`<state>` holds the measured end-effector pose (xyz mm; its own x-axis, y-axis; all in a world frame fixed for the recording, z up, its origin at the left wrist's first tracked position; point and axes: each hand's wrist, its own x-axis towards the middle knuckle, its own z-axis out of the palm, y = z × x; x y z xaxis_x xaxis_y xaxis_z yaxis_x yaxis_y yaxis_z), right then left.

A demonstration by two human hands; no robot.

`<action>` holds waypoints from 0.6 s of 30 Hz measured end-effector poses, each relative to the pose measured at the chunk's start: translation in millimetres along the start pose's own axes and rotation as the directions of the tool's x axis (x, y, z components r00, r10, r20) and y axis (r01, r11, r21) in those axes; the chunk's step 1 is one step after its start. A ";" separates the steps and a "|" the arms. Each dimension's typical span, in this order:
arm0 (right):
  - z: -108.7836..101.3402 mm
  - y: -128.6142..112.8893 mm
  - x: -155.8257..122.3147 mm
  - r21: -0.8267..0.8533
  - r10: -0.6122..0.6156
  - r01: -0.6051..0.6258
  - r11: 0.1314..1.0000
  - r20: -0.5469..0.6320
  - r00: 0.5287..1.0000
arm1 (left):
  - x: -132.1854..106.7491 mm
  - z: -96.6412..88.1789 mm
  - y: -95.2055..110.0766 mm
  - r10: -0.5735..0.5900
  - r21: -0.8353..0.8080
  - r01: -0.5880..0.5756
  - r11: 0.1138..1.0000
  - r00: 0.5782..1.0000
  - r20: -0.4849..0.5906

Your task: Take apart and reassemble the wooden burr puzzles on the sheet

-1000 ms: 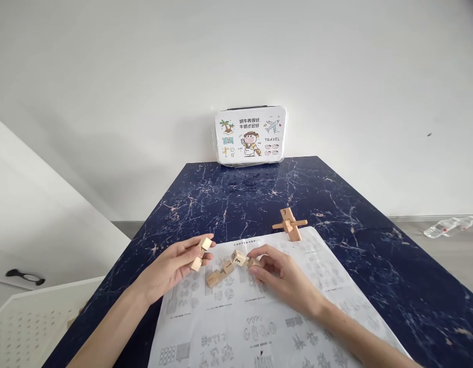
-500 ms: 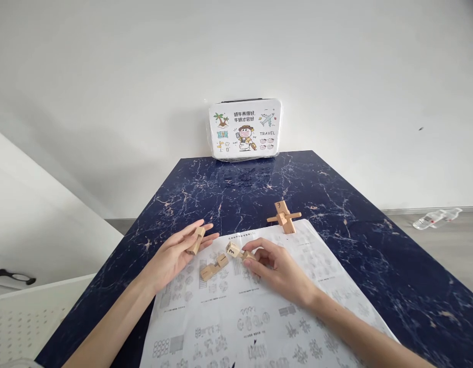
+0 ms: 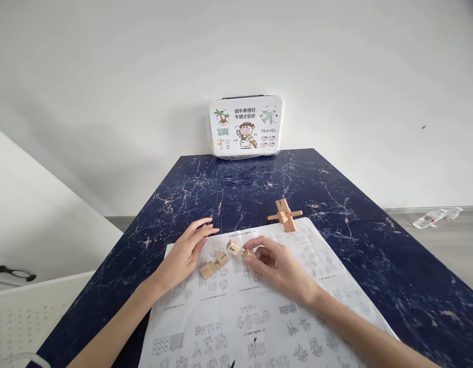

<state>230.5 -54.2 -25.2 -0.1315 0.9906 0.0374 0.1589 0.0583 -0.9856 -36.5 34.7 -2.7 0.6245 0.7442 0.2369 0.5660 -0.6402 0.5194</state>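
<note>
My right hand (image 3: 273, 263) pinches one end of a notched wooden puzzle piece (image 3: 232, 247) marked "3", held over the printed sheet (image 3: 236, 317). A second notched wooden piece (image 3: 213, 266) lies on the sheet between my hands. My left hand (image 3: 186, 253) is turned back-up near the sheet's top left corner, fingers bent together. Only a sliver of a wooden piece seems to show between its fingers; the rest is hidden. At the sheet's top right edge rests a cross-shaped wooden assembly (image 3: 285, 216), also marked "3".
The sheet lies on a dark blue marbled table (image 3: 244, 197). A white cartoon-printed case (image 3: 246, 127) leans against the wall at the back. Right of the table, a clear plastic bottle (image 3: 431, 219) lies on the floor. A white perforated surface (image 3: 25, 317) stands lower left.
My left hand has rolled over from palm-up, hiding the wooden piece seen in its fingers before. My right hand and its piece have barely moved.
</note>
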 end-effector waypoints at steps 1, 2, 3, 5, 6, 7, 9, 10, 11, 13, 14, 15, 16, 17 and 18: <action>0.0 0.4 -0.1 0.004 0.000 0.000 1.000 -0.001 1.000 | 0.1 0.3 0.2 0.012 0.031 -0.013 0.999 1.000 0.006; 0.0 0.6 -0.2 0.005 0.000 0.000 1.000 -0.003 1.000 | 0.1 0.6 0.5 0.021 0.048 -0.022 0.999 1.000 0.010; 0.0 0.7 -0.3 0.003 -0.002 0.002 1.000 -0.004 1.000 | 0.2 0.9 0.7 0.026 0.056 -0.027 0.998 1.000 0.018; -0.1 0.4 -0.3 -0.001 -0.005 0.005 1.000 -0.005 1.000 | 0.3 1.4 1.2 0.033 0.064 -0.035 0.997 0.999 0.037; -0.1 0.0 -0.3 -0.004 -0.005 0.005 1.000 -0.006 1.000 | 0.3 1.4 1.6 0.035 0.068 -0.038 0.997 0.998 0.043; -0.1 -0.4 -0.3 -0.008 -0.004 0.004 1.000 -0.006 1.000 | 0.2 1.2 2.3 0.034 0.071 -0.037 0.997 0.999 0.043; -0.1 -1.3 -0.2 -0.015 -0.002 0.002 1.000 -0.007 1.000 | -0.2 -0.2 4.7 0.033 0.075 -0.033 0.997 0.999 0.010; 0.0 -1.7 -0.1 -0.015 -0.004 0.004 1.000 -0.009 1.000 | -0.6 -1.6 6.5 0.045 0.079 -0.043 0.996 0.999 -0.021; 0.1 -2.0 0.0 -0.013 -0.006 0.006 1.000 -0.010 1.000 | -1.2 -3.3 8.5 0.067 0.087 -0.061 0.994 0.996 -0.057; 0.3 -2.3 0.1 -0.004 -0.008 0.008 1.000 -0.009 1.000 | -3.2 -7.8 12.8 0.131 0.130 -0.117 0.985 0.986 -0.102; 0.4 -2.4 0.1 -0.002 -0.006 0.006 1.000 -0.008 1.000 | -4.4 -10.2 14.6 0.159 0.162 -0.141 0.977 0.982 -0.099; 0.5 -2.4 0.0 -0.002 -0.004 0.004 1.000 -0.008 1.000 | -5.8 -12.6 16.0 0.179 0.197 -0.162 0.967 0.981 -0.073; 0.5 -2.4 0.0 -0.004 -0.003 0.003 1.000 -0.008 1.000 | -7.2 -14.8 16.9 0.195 0.233 -0.181 0.955 0.980 -0.036; 0.6 -2.4 -0.1 -0.007 -0.003 0.003 1.000 -0.010 1.000 | -8.4 -16.7 17.3 0.217 0.266 -0.211 0.941 0.976 0.009; 0.6 -2.5 -0.3 -0.011 -0.005 0.005 1.000 -0.012 1.000 | -9.2 -18.3 17.1 0.234 0.295 -0.240 0.925 0.971 0.057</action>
<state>229.5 -54.7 -22.8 -0.1209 0.9917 0.0441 0.1694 0.0644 -0.9834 -42.4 20.3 19.0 0.7690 0.5618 0.3050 0.5322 -0.8270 0.1812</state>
